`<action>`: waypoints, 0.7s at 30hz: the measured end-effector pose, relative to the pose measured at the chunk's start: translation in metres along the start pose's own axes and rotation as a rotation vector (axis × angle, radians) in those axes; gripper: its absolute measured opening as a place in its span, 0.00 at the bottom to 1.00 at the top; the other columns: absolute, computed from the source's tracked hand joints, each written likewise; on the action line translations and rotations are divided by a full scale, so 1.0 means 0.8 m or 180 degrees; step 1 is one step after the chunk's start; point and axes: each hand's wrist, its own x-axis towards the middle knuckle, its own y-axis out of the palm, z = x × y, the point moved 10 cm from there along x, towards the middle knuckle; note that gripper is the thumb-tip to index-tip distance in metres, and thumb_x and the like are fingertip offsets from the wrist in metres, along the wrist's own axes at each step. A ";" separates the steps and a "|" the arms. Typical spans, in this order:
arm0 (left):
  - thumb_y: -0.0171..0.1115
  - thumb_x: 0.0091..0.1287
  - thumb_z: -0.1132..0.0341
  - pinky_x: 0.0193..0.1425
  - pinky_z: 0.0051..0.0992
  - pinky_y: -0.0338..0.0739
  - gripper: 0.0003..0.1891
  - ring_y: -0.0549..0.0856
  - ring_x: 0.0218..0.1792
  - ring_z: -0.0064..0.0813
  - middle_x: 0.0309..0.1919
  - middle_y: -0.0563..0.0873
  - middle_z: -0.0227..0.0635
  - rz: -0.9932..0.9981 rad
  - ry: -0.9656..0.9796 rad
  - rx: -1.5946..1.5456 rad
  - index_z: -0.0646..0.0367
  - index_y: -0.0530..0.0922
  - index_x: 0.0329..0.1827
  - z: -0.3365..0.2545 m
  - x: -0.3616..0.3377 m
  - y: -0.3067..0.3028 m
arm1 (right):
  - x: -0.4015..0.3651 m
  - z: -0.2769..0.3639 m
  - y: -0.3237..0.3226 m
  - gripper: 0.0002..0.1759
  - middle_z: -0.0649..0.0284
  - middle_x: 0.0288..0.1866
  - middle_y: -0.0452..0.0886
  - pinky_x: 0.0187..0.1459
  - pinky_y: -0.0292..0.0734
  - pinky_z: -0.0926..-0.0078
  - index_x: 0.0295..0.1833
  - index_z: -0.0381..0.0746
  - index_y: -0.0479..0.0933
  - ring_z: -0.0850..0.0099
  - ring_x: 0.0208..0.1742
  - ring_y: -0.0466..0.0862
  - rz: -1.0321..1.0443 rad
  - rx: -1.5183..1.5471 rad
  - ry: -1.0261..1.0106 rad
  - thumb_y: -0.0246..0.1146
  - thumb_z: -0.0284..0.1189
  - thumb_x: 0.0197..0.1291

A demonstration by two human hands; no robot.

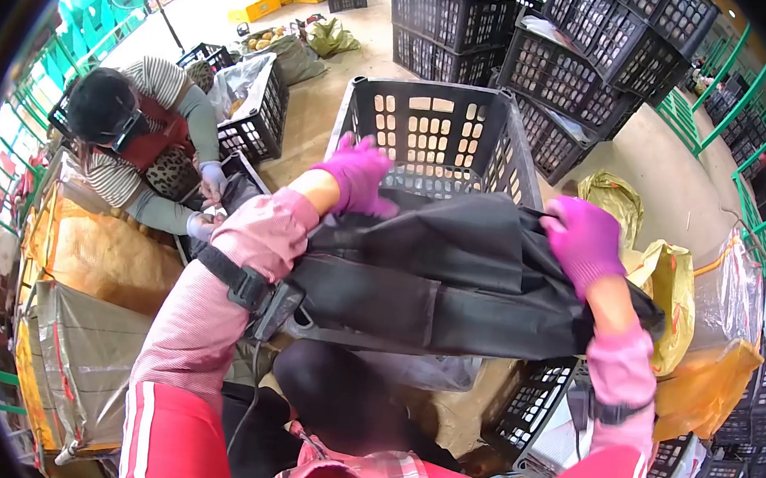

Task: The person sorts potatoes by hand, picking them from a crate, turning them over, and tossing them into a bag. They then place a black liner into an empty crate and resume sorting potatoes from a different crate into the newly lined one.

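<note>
A smooth black sheet (435, 271), perhaps cloth or plastic, lies in folds over the near half of a black plastic crate (437, 93) in front of me. My left hand (358, 180), in a magenta knit glove, is open with fingers apart above the crate's left side, its thumb side against the sheet's far edge. On the other side my right hand (586, 243), gloved alike, is closed on the sheet's upper right edge, which bunches below it. The crate's far wall and part of its slotted floor show; the sheet hides the near part.
To the left a person (150, 141) in light gloves bends over work beside stuffed sacks (109, 247). Tall stacks of black crates (452, 17) stand beyond mine. Yellow sacks (669, 300) lie at my right, and another crate (533, 402) is low at the near right.
</note>
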 end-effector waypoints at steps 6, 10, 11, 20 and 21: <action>0.68 0.58 0.61 0.45 0.40 0.80 0.08 0.86 0.39 0.48 0.33 0.86 0.43 -0.0902 -0.0092 -0.1653 0.53 0.83 0.35 0.021 -0.020 0.001 | -0.118 -0.158 -0.107 0.08 0.57 0.43 0.85 0.47 0.78 0.63 0.46 0.43 0.82 0.55 0.45 0.85 -0.1305 -0.0291 0.1120 0.65 0.31 0.62; 0.67 0.61 0.65 0.42 0.39 0.78 0.07 0.85 0.37 0.49 0.33 0.85 0.44 -0.2239 -0.0591 -0.1859 0.57 0.79 0.37 0.036 -0.053 -0.063 | -0.120 -0.203 -0.038 0.18 0.55 0.52 0.84 0.57 0.77 0.62 0.57 0.45 0.80 0.55 0.55 0.83 0.0714 -0.0690 0.1225 0.65 0.35 0.61; 0.66 0.62 0.65 0.42 0.39 0.78 0.08 0.85 0.37 0.48 0.33 0.85 0.44 -0.2361 -0.0585 -0.1903 0.57 0.78 0.38 0.037 -0.060 -0.075 | -0.098 -0.190 -0.050 0.21 0.55 0.55 0.83 0.59 0.76 0.62 0.59 0.45 0.79 0.55 0.57 0.82 0.0210 -0.0167 0.1097 0.65 0.37 0.61; 0.65 0.63 0.64 0.44 0.37 0.78 0.09 0.86 0.39 0.45 0.34 0.85 0.45 -0.2344 -0.1083 -0.1833 0.58 0.79 0.42 0.088 -0.084 -0.092 | 0.036 -0.059 0.028 0.18 0.53 0.44 0.87 0.49 0.79 0.60 0.53 0.42 0.83 0.56 0.47 0.86 0.1511 0.0759 0.0271 0.66 0.36 0.58; 0.65 0.64 0.64 0.44 0.38 0.79 0.09 0.86 0.39 0.46 0.34 0.85 0.45 -0.2332 -0.1134 -0.1654 0.57 0.79 0.43 0.094 -0.086 -0.089 | 0.049 -0.067 0.012 0.16 0.54 0.40 0.86 0.46 0.79 0.63 0.51 0.42 0.83 0.60 0.43 0.86 0.1053 0.1100 0.0395 0.65 0.34 0.58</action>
